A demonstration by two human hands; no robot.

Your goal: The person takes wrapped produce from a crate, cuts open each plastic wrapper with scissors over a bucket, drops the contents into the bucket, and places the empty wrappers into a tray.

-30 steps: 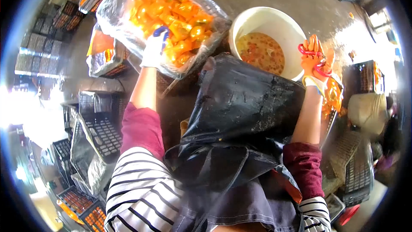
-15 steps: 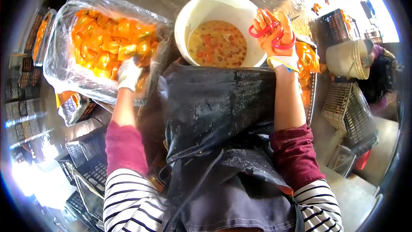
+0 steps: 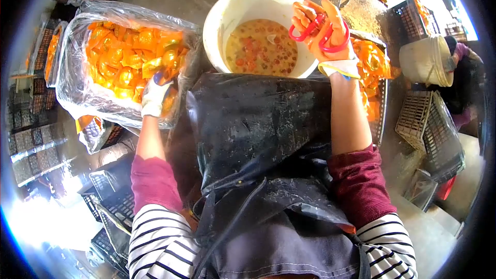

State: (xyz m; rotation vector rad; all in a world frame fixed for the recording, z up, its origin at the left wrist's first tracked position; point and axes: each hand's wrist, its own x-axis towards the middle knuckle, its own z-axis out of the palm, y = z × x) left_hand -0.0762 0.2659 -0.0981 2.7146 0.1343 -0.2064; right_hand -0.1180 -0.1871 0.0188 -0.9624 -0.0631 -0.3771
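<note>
My left hand [image 3: 156, 94], in a white glove with dark fingertips, reaches into a crate lined with clear plastic [image 3: 72, 80]. Its fingertips touch the glossy orange pieces [image 3: 124, 59] heaped inside; whether they grip one I cannot tell. My right hand [image 3: 325, 33], in an orange glove with a white cuff, is closed around red-handled scissors [image 3: 337, 47], palm turned up. It is raised at the right rim of a white bucket [image 3: 217, 26]. Cloudy liquid with red and orange bits [image 3: 261, 46] lies in the bucket. The scissor blades are mostly hidden.
A black apron [image 3: 258, 124] covers my lap, just below the bucket. More orange pieces [image 3: 369, 67] fill a crate beyond my right wrist. On the right, another person's hand [image 3: 454, 57] is at a pale bucket [image 3: 421, 62], above stacked crates [image 3: 413, 119]. Black crates [image 3: 116, 204] stand lower left.
The view has shifted slightly. My left hand stays among the orange pieces, its fingers now more visible. My right hand still holds the scissors beside the bucket, slightly further left in view.
</note>
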